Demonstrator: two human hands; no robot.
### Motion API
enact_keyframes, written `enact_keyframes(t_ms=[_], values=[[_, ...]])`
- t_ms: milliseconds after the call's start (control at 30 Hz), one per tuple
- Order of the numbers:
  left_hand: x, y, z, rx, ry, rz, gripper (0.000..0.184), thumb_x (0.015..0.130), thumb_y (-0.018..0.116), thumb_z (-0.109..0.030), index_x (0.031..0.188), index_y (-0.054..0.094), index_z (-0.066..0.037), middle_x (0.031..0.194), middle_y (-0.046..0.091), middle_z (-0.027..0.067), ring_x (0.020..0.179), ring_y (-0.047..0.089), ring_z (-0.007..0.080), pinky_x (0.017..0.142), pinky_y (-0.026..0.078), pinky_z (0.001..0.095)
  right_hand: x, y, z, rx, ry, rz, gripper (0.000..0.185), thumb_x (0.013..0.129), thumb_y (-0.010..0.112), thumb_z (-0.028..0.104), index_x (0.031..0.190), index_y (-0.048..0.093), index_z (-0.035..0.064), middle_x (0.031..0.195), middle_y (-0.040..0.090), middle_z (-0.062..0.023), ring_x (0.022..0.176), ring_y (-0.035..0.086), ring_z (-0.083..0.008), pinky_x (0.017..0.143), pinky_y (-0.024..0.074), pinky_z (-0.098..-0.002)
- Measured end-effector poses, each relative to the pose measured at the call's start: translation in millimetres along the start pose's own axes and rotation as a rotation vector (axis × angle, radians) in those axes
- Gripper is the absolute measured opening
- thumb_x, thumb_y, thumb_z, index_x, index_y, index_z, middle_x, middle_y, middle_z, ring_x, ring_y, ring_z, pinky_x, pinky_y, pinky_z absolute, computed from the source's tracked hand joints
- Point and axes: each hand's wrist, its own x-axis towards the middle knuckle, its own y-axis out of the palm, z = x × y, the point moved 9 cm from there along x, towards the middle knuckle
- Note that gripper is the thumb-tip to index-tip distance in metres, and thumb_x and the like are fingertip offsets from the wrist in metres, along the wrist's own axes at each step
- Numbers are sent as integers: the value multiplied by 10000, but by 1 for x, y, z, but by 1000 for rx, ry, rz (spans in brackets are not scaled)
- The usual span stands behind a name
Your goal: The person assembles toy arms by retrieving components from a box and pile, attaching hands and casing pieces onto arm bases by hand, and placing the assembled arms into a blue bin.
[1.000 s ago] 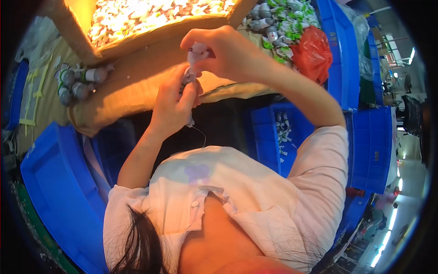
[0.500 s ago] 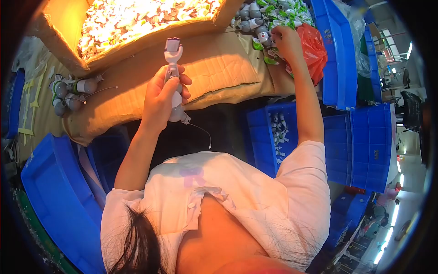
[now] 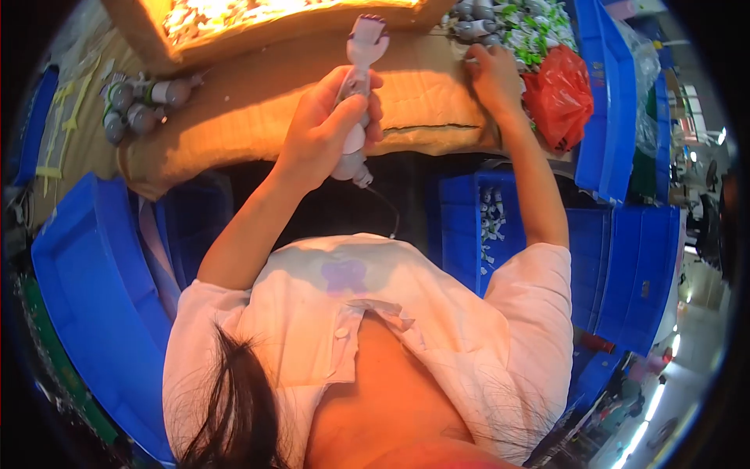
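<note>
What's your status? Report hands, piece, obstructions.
Left hand gripping white-and-grey piece. Right hand by the green-and-white pile, grip unclear. Red bag close beside that hand, not visibly blocking.

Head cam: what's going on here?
A person's left hand grips a white-and-grey piece above the bench edge, its toothed end up. The right hand is down at the worktop, beside grey-and-white parts and a red plastic bag; whether it holds anything is hidden. The hands are apart.
</note>
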Motion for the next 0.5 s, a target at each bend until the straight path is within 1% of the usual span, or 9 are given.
enact_keyframes(t_ms=[100,133,167,233,267,333,400,467,500], values=[[-2,1,-4,-43,37,36,218,895,444,-142,1069,477,-15,796,530,44,653,543,109,568,461,244,4,-34,36,170,-61,-55,182,753,625,91,928,576,106,858,560,-108,812,549,-299,694,456,-390],[-1,3,-6,-48,60,51,218,894,442,-142,1068,477,-16,799,532,46,656,547,111,567,464,244,3,-42,52,371,-14,-6,209,763,631,55,953,548,83,844,554,-87,775,593,-240,660,487,-321],[-1,4,-8,-52,80,68,218,893,440,-141,1068,477,-17,801,533,48,658,550,112,567,468,245,3,-55,72,374,-15,-2,209,763,631,55,953,548,83,844,554,-87,775,593,-240,660,487,-321],[-1,6,-8,-79,75,67,222,891,444,-146,1067,477,-16,801,534,49,659,554,114,561,470,246,1,-82,118,565,-144,5,237,765,636,7,972,528,52,882,561,-79,783,617,-189,652,499,-266],[-1,6,-9,-104,75,69,226,889,448,-151,1066,477,-15,801,535,51,659,557,116,555,472,247,0,-91,131,565,-140,6,237,765,636,7,972,528,52,882,561,-79,783,617,-189,652,499,-266],[-1,5,-11,-97,73,55,242,893,434,-176,1065,477,-13,801,536,52,653,557,118,548,472,247,-1,-87,146,803,-57,192,229,767,639,-12,963,525,16,956,571,-80,823,615,-150,689,498,-252],[-3,1,-15,-86,76,32,260,897,421,-201,1064,477,-10,802,536,53,647,557,120,541,471,246,-2,-86,153,911,-85,217,225,769,636,-18,962,524,6,997,570,-85,847,608,-143,721,497,-258],[-4,-4,-17,-117,73,4,332,921,374,-289,1066,479,-10,801,539,50,638,559,122,524,468,243,-1,-84,159,1020,-117,245,221,770,633,-23,961,523,-4,1038,569,-91,871,601,-136,754,495,-263],[-5,-6,-18,-116,75,-1,332,921,374,-289,1066,479,-10,801,539,50,638,559,122,524,468,243,-1,-79,161,1205,-90,298,235,768,643,-17,970,525,-8,1061,565,-95,889,591,-135,784,487,-266]])
